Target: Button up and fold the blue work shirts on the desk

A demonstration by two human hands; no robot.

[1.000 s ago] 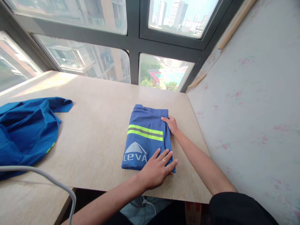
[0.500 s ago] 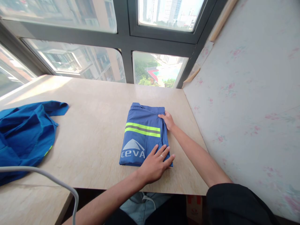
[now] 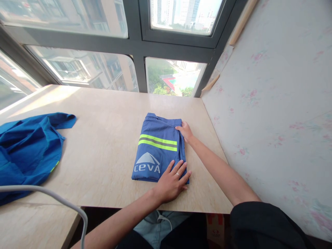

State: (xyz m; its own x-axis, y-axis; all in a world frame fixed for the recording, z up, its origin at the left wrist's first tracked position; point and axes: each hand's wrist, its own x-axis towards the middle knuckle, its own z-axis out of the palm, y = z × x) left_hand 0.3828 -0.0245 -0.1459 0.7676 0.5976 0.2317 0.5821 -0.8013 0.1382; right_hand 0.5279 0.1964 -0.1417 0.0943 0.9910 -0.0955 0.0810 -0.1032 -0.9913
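A blue work jacket (image 3: 153,147), folded into a rectangle, lies flat on the pale stone-look counter (image 3: 109,138). It bears a yellow-green and grey reflective stripe (image 3: 158,142) and a white "CEVA" logo (image 3: 147,163). My left hand (image 3: 172,180), wearing a ring, rests on the jacket's lower right corner with its fingers spread. At the upper right edge, my right hand (image 3: 185,131) grips the jacket, thumb on top; its other fingers are mostly hidden behind the fabric.
Another blue garment (image 3: 28,148) lies loosely crumpled at the left of the counter. A grey curved tube or cable (image 3: 52,195) crosses the lower left. Windows (image 3: 176,76) stand behind the counter, and a flowered wall (image 3: 272,103) borders it on the right.
The jacket's right side sits very slightly further left, its lower right corner drawn in a little with my left hand. Both hands keep their places on it.
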